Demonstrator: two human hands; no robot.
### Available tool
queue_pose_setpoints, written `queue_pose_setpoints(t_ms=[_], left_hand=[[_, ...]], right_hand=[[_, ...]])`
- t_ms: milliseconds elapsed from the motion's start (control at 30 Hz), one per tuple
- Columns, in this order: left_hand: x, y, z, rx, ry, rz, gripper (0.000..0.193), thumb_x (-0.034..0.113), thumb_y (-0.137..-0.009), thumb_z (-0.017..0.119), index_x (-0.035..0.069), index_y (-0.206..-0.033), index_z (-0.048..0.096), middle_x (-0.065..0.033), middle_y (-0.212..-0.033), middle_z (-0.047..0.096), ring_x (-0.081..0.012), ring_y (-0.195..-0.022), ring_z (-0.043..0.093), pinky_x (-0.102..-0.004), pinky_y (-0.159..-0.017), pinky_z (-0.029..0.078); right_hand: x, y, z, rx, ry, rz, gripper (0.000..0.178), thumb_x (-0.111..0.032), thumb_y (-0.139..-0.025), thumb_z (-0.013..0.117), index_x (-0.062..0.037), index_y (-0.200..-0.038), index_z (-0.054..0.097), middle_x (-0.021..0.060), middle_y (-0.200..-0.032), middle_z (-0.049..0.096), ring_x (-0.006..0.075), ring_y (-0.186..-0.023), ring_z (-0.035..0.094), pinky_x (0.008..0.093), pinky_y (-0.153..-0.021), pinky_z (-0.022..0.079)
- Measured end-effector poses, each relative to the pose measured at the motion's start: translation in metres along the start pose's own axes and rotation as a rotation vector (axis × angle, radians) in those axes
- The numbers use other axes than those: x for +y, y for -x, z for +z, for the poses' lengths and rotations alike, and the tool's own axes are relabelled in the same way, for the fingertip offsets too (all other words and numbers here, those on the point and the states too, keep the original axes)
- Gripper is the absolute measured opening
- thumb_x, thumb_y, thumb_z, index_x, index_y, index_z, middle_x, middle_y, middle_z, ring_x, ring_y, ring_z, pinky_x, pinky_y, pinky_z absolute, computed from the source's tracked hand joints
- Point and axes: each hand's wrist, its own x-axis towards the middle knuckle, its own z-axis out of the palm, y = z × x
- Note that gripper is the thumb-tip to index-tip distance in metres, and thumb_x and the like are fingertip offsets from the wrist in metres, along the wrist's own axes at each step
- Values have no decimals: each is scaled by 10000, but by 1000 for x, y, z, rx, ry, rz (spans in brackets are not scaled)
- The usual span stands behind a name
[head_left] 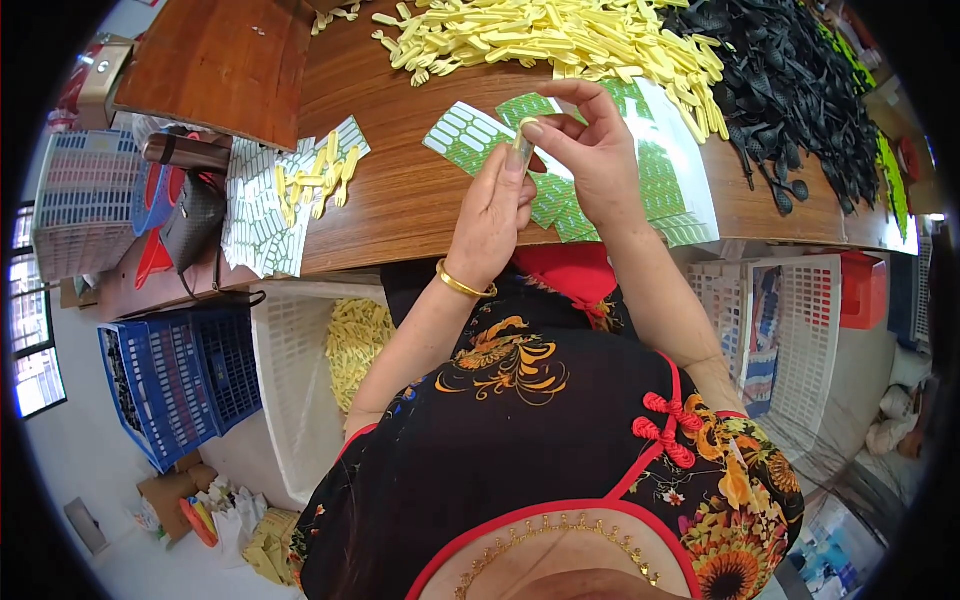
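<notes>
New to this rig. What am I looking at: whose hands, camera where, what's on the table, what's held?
No robot here: these are a person's bare hands. The one picture comes from a wide fisheye camera on that person's head, looking down, so straight edges bend near the rim and the person's left is picture left.

On the wooden table lie a large heap of yellow pieces, a heap of black pieces, green-and-white sheets and, at left, a few yellow forks on more patterned sheets.

The left hand pinches a small yellowish piece, with the right hand at its upper end. Fingers hide most of it.
</notes>
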Motion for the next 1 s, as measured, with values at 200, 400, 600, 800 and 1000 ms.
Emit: queue_pose_setpoints(t_ms=[200,400,600,800,1000], left_hand=[[-4,2,-27,-1,36,92,306,301,-1124,377,52,-1136,555,60,-754,377,-18,-614,304,-189,-514,250],[-6,-2,-186,677,-1181,315,350,242,-1034,532,2,-1283,589,-184,-1068,618,-309,-982,579,-437,-888,465],[15,-43,-160,525,-1151,433,402,237,-953,644,0,-1277,623,-218,-1253,631,-383,-1213,569,-472,-1059,428],[-20,-145,-144,331,-1332,151,369,363,-905,693,138,-1197,692,-143,-1223,661,-347,-1180,584,-474,-998,456],[-46,-125,-119,361,-1452,137,530,391,-832,759,155,-1287,623,-94,-1271,577,-324,-1221,506,-491,-1030,385]], right_hand=[[19,-3,-10,76,-475,361,320,-113,-1001,624,-39,-1305,555,130,-1226,669,225,-1087,680,348,-970,543],[39,22,-46,-178,805,-83,209,-122,-945,676,-33,-1135,678,108,-1114,707,259,-1087,666,362,-955,510],[60,35,-57,-361,989,-221,204,-128,-868,733,-83,-1064,694,82,-1069,692,294,-1067,617,414,-960,445],[66,39,-54,-354,1028,-208,263,-204,-847,757,-102,-1082,695,64,-1115,683,276,-1134,589,436,-1009,410],[57,40,-50,-439,1157,-254,452,-332,-810,797,-112,-1191,692,56,-1281,647,285,-1260,546,456,-1104,373]])
